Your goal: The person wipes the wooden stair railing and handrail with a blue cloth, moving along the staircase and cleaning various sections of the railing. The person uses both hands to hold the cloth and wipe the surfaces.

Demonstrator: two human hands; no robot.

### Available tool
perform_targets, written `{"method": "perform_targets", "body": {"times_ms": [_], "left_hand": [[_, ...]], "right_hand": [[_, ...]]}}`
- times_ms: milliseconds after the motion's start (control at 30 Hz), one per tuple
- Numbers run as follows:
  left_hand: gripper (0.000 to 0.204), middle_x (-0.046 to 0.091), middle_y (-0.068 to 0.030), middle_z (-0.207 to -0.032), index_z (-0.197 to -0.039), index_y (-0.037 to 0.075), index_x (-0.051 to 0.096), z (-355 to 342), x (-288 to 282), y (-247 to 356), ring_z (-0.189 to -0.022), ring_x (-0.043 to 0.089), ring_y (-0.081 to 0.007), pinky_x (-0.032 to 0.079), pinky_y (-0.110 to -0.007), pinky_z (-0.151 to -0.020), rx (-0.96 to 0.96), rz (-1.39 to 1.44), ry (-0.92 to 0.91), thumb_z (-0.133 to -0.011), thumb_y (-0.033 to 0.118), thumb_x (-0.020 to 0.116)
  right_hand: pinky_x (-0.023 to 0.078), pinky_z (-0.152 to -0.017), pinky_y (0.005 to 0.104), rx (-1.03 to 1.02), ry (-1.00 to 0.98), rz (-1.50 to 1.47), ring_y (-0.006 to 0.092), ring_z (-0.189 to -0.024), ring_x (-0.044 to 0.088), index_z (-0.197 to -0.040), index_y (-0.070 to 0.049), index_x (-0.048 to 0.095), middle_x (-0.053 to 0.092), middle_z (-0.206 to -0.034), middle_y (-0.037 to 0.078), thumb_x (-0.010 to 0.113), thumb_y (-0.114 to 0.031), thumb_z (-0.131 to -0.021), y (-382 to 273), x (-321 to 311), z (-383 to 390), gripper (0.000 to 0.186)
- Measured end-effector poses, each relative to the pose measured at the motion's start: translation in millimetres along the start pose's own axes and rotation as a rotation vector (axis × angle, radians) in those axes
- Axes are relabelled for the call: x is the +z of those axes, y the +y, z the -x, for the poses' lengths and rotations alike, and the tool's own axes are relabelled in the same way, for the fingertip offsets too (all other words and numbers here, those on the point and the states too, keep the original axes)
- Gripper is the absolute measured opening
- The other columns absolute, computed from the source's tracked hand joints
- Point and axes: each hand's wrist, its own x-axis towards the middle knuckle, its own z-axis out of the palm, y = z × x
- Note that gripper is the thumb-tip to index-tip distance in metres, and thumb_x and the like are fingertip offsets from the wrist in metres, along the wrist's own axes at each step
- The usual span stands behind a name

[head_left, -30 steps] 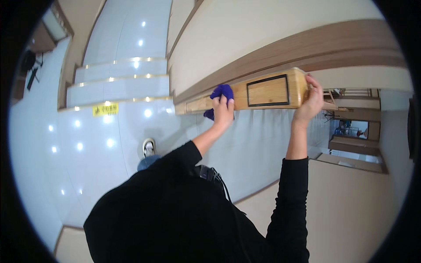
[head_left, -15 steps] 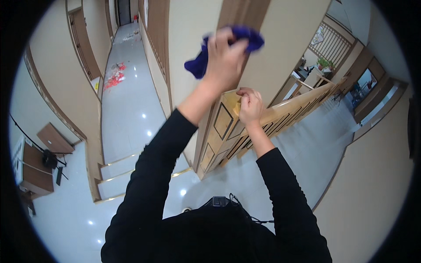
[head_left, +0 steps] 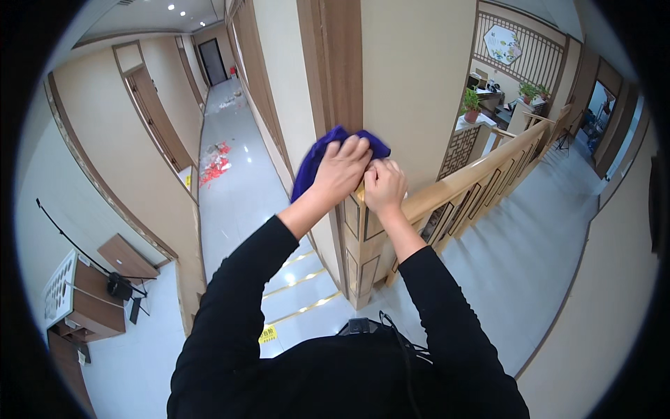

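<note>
My left hand is closed on a bunched purple cloth, pressing it against the foot of the visible brown wood strip on the wall corner, just over the top of a light wooden newel post. My right hand sits right beside it, fingers curled over the post top where the wooden railing begins; its fingertips meet the cloth, and what exactly lies under them is partly hidden.
Steps with bright edge strips drop below on the left, beside a corridor with red debris. A cabinet and stand are at far left. The railing runs right past potted plants.
The head view has tilted up from the post to the corridor. My left hand, raised high with the cloth half a second ago, has come down beside my right hand, which stayed at the post top.
</note>
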Motion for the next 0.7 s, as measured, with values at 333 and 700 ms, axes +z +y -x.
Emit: {"method": "perform_targets", "body": {"times_ms": [333, 700], "left_hand": [[0.025, 0.047, -0.0183, -0.123, -0.108, 0.015, 0.068, -155, -80, -117, -0.116, 0.039, -0.0363, 0.032, -0.047, -0.096, -0.281, 0.052, 0.645, -0.085, 0.022, 0.064], [0.061, 0.046, -0.0323, -0.132, -0.137, -0.012, 0.033, -119, -41, -93, -0.123, 0.044, -0.0450, 0.033, -0.046, -0.105, -0.739, 0.703, 0.732, -0.098, 0.034, 0.044]], "right_hand": [[0.047, -0.073, 0.0420, 0.033, 0.033, -0.124, 0.0299, -0.080, 0.061, -0.071, -0.007, 0.064, 0.066, -0.077, 0.009, 0.053, -0.010, -0.076, 4, -1, -1, 0.013], [0.044, -0.072, 0.0400, 0.040, 0.009, -0.061, 0.0281, -0.079, 0.060, -0.070, -0.009, 0.063, 0.065, -0.076, 0.006, 0.052, -0.012, -0.076, -6, 0, -1, 0.013]]}}
